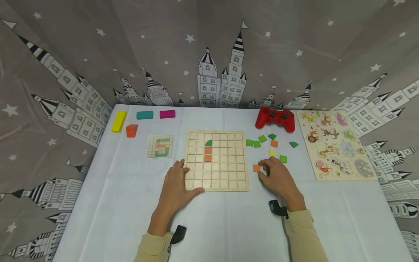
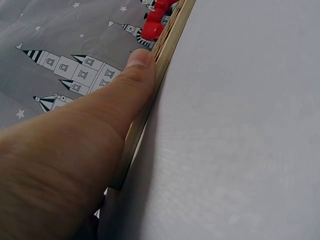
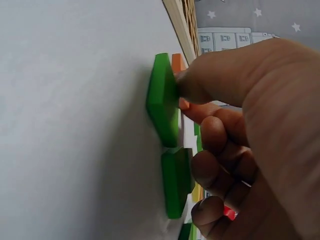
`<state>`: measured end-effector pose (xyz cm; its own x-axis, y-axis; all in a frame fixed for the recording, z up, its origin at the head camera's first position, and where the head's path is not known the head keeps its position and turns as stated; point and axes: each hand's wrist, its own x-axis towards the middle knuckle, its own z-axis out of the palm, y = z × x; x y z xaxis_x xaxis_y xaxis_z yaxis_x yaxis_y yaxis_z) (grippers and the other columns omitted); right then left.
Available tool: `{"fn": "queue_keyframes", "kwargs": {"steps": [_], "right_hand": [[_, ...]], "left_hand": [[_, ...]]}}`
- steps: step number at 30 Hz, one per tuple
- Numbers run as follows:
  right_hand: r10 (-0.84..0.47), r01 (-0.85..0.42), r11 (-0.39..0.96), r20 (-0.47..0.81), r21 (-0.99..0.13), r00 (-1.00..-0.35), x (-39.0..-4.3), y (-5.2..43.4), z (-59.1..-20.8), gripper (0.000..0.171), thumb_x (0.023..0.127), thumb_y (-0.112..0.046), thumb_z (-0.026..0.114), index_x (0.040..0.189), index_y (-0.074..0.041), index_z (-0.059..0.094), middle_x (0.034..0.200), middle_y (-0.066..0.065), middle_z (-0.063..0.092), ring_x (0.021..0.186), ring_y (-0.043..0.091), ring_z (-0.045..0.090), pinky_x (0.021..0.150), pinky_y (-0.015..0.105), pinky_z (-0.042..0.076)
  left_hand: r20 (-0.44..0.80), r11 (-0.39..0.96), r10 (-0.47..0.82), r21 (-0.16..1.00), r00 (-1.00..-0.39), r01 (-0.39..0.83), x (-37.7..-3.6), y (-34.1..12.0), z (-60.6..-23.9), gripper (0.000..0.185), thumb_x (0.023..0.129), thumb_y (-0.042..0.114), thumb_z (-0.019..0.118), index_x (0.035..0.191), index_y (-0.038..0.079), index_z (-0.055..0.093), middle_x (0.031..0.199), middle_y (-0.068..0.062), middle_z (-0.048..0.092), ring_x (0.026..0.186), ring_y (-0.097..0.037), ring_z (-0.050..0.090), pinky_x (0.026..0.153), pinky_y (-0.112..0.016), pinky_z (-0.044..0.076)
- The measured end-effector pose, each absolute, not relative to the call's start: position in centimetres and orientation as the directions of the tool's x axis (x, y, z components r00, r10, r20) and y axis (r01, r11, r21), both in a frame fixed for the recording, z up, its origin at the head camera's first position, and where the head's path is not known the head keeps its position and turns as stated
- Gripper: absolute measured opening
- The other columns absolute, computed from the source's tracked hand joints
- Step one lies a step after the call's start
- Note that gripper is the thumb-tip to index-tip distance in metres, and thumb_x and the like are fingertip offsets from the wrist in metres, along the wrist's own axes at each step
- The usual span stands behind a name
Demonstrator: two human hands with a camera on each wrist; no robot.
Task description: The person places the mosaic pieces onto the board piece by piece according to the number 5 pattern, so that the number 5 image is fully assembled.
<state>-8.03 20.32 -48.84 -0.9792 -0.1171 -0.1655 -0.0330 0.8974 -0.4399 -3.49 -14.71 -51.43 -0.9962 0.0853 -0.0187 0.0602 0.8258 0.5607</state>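
A wooden grid board (image 1: 226, 173) lies mid-table, with a green quarter-round tile (image 1: 208, 143) above two orange square tiles (image 1: 207, 154) in its cells. My left hand (image 1: 175, 187) rests at its lower left corner, fingers on the left edge, thumb (image 2: 137, 75) against the near edge. Right of the board, my right hand (image 1: 278, 178) pinches an orange square tile (image 1: 256, 168) between thumb and forefinger. Green tiles (image 3: 164, 100) lie close under that hand, partly hidden in the head view. A small pattern card (image 1: 151, 151) lies left of the board.
Loose green tiles (image 1: 256, 144), an orange tile (image 1: 274, 143) and a yellow tile (image 1: 272, 153) lie right of the board. Behind them is a red game controller (image 1: 275, 118); an animal puzzle (image 1: 340, 145) lies far right. Coloured blocks (image 1: 144, 115) stand at the back left.
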Motion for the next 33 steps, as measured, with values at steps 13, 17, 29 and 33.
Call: {"fn": "queue_keyframes", "kwargs": {"steps": [13, 17, 29, 33], "right_hand": [[-0.159, -0.098, 0.927, -0.142, -0.363, -0.977, -8.4, 20.1, -49.0, 0.032, 0.092, -0.024, 0.068, 0.118, -0.004, 0.067, 0.091, 0.006, 0.052, 0.088, 0.020, 0.050, 0.073, 0.034, 0.044], [-0.166, -0.117, 0.920, -0.101, -0.373, -0.981, -8.4, 20.0, -48.9, 0.034, 0.093, -0.027, 0.069, 0.119, -0.005, 0.067, 0.092, 0.005, 0.052, 0.088, 0.019, 0.049, 0.072, 0.033, 0.043], [-0.318, -0.271, 0.847, -0.028, -0.458, -0.948, -10.3, 15.7, -47.8, 0.029, 0.095, -0.029, 0.067, 0.116, -0.009, 0.069, 0.095, 0.002, 0.055, 0.092, 0.017, 0.050, 0.078, 0.033, 0.048], [-0.390, -0.341, 0.811, -0.005, -0.476, -0.921, -11.1, 13.7, -48.2, 0.026, 0.094, -0.026, 0.067, 0.114, -0.008, 0.069, 0.093, 0.001, 0.054, 0.090, 0.016, 0.049, 0.079, 0.032, 0.047]], "left_hand": [[-0.011, 0.821, 0.096, 0.566, -0.995, 0.073, -3.5, -14.7, -51.6, 0.097, 0.070, 0.059, 0.087, 0.135, -0.004, 0.052, 0.165, -0.019, 0.032, 0.156, -0.040, 0.024, 0.127, -0.056, 0.020], [-0.005, 0.821, 0.093, 0.566, -0.996, 0.074, -3.5, -14.7, -51.5, 0.097, 0.070, 0.059, 0.088, 0.135, -0.004, 0.053, 0.164, -0.019, 0.033, 0.156, -0.040, 0.024, 0.127, -0.056, 0.020], [0.005, 0.820, 0.085, 0.568, -0.996, 0.073, -3.5, -14.8, -51.4, 0.096, 0.068, 0.056, 0.089, 0.134, -0.004, 0.053, 0.163, -0.020, 0.034, 0.155, -0.041, 0.025, 0.126, -0.058, 0.020], [-0.014, 0.815, 0.088, 0.576, -0.996, 0.064, -3.5, -14.8, -51.3, 0.096, 0.070, 0.057, 0.088, 0.135, -0.005, 0.053, 0.164, -0.020, 0.032, 0.156, -0.040, 0.023, 0.127, -0.057, 0.019]]}}
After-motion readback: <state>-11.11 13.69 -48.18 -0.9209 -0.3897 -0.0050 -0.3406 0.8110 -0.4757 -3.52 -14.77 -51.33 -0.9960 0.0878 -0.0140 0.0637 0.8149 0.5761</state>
